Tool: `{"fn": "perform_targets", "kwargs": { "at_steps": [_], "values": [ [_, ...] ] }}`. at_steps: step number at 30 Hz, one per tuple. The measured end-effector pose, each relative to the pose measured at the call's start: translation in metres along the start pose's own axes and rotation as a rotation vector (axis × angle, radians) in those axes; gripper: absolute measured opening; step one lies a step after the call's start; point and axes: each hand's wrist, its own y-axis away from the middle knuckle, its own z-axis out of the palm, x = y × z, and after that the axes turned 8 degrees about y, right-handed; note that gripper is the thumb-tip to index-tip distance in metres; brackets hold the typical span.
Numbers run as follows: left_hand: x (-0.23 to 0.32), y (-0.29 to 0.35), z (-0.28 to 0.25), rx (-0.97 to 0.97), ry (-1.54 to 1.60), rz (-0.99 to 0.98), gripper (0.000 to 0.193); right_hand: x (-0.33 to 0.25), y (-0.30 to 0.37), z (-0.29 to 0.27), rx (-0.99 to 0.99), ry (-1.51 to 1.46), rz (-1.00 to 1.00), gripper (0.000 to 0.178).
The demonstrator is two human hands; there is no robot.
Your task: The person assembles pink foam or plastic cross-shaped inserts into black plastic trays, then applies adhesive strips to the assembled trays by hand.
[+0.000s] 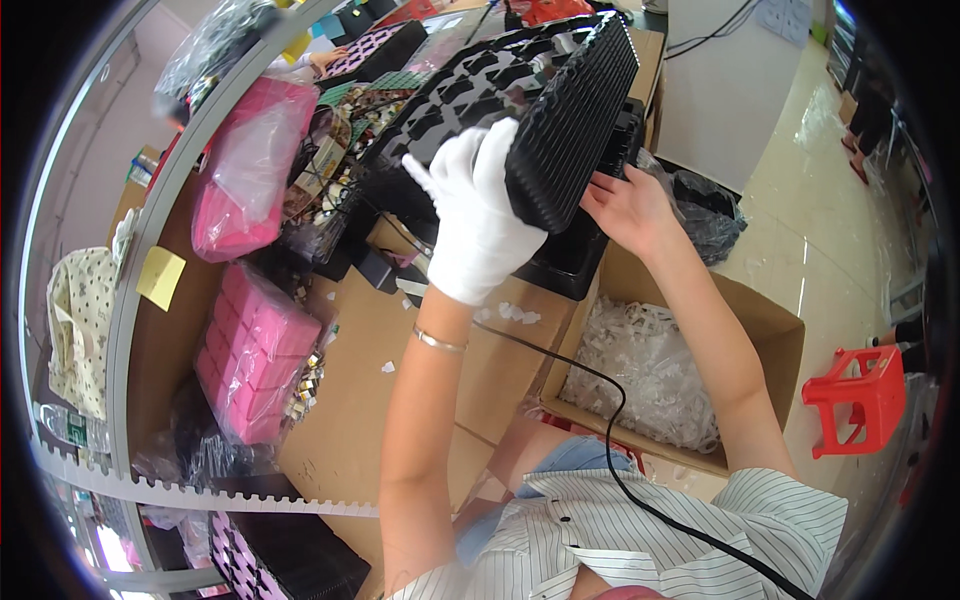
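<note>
A thick stack of black plastic trays (575, 125) stands tilted up over the table, its ribbed side turned to the right. My left hand (475, 215), in a white glove, grips the stack's near left side, with one finger sticking out to the left. My right hand (632, 212) is bare and closed at the edge of a lower black tray (622, 140), just right of the stack; its fingertips are partly hidden. Behind my glove, a black tray with shaped hollows (480, 95) leans at the far side.
An open carton (690, 455) of white scraps stands below my right forearm. Pink blocks in clear wrap (250, 350) and a pink bag (255, 165) lie left, beside small loose parts (340, 150). A black cable (610, 385) crosses in front. A red stool (855, 400) stands right.
</note>
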Motion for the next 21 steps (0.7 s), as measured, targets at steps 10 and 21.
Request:
{"fn": "perform_targets", "kwargs": {
  "at_steps": [10,21],
  "values": [
    [0.008,-0.034,-0.025,-0.22,0.099,0.065,0.078,0.047,-0.127,0.047,-0.674,0.624,-0.956,0.038],
    [0.06,0.126,-0.103,0.038,0.25,-0.14,0.068,0.038,-0.04,-0.139,-0.795,0.417,-0.508,0.037]
  ]
}}
